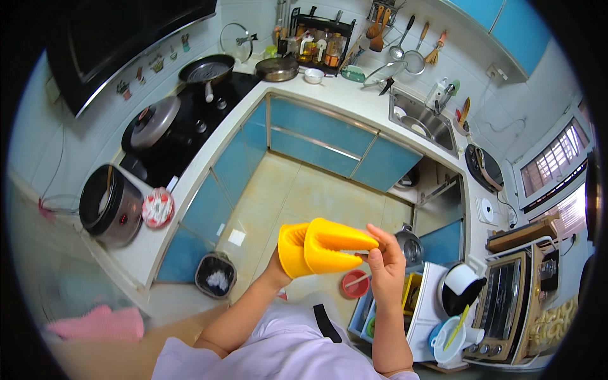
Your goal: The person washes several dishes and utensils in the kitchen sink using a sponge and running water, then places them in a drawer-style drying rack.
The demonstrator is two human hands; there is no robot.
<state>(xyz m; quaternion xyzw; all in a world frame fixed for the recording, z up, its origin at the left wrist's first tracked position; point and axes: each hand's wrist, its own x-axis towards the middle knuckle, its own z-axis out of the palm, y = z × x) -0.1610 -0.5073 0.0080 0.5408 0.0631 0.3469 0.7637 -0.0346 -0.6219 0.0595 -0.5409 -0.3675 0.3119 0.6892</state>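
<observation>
Two yellow silicone pinch oven mitts (332, 247), one tucked partly into the other, are held up in front of my body. Their wide cuffs face left, and the ribbed mouth of the front mitt points right. My left hand (278, 270) bears them at the cuff end; its fingers are hidden by the mitts, so I cannot tell whether they are inside or behind. At the pointed end, my right hand (388, 259) has its thumb and fingers around the tip of the front mitt.
Below lies the tiled floor with a bin (215, 275) and a red bucket (355, 283). An induction cooktop (190, 137) with pans runs along the left counter; a rice cooker (111, 206) stands nearer. A sink (422, 118) is at far right, a toaster oven (498, 304) near right.
</observation>
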